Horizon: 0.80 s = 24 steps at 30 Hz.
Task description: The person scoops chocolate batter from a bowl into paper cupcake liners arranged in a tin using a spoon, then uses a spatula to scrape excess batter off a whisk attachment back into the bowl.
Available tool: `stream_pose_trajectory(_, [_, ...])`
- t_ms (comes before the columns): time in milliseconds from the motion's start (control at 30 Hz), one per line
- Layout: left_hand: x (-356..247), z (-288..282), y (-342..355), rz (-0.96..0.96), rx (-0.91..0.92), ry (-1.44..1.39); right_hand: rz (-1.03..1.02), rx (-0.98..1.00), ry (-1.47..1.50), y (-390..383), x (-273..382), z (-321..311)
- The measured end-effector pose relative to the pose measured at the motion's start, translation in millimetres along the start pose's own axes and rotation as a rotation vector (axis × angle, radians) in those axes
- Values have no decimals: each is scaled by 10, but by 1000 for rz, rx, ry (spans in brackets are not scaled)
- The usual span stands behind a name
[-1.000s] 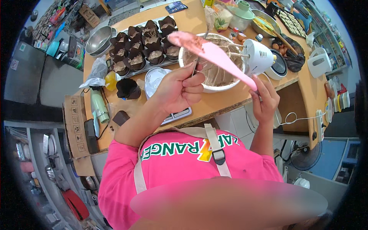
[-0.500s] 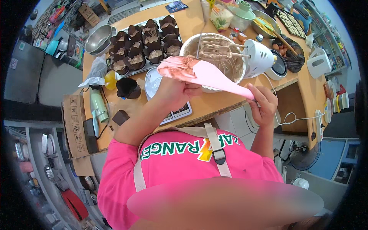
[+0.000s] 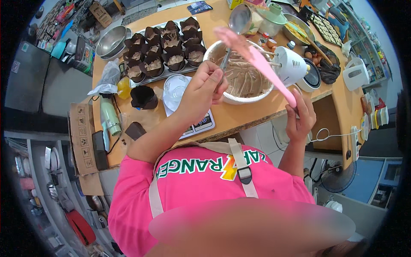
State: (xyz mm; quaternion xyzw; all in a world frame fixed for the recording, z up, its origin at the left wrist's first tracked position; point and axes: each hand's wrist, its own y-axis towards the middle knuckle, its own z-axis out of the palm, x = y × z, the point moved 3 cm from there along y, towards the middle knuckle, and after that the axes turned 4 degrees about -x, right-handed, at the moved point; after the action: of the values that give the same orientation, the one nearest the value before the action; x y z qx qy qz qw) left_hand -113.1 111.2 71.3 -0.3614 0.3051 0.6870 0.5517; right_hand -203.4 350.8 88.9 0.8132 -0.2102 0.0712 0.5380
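My left hand (image 3: 204,88) grips the handle of a metal ladle (image 3: 240,19), its round bowl raised beyond the mixing bowl. In my right hand (image 3: 303,115) is the handle of a pink spatula (image 3: 267,70), tilted up to the left; its blade, smeared with brown batter, is blurred. Below both tools stands a white mixing bowl (image 3: 239,101) with brown batter inside. A white hand mixer (image 3: 291,65) leans at its right side, its beaters partly hidden by the spatula. Left of the bowl, brown paper muffin cups (image 3: 174,60) with batter fill a tray (image 3: 159,78).
A kitchen scale (image 3: 204,124) with a clear plastic container (image 3: 174,92) lies near the table's front edge. One dark paper cup (image 3: 143,97) stands beside it. Nested metal bowls (image 3: 112,42) are far left. Eggs (image 3: 314,55) and a black-lidded container (image 3: 312,73) sit right.
The spatula has swung from lying nearly level across the bowl to a steeper tilt, its blade moving right and away from my left hand. The ladle's bowl has turned and come into view.
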Motion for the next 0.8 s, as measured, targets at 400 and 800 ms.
stream_pose_trajectory(400, [-2, -95, -58, 446, -182, 671, -101, 131, -153, 20, 88, 67])
stream_pose_trajectory(800, [96, -147, 6, 163, -167, 132, -118, 64, -143, -67, 50, 72])
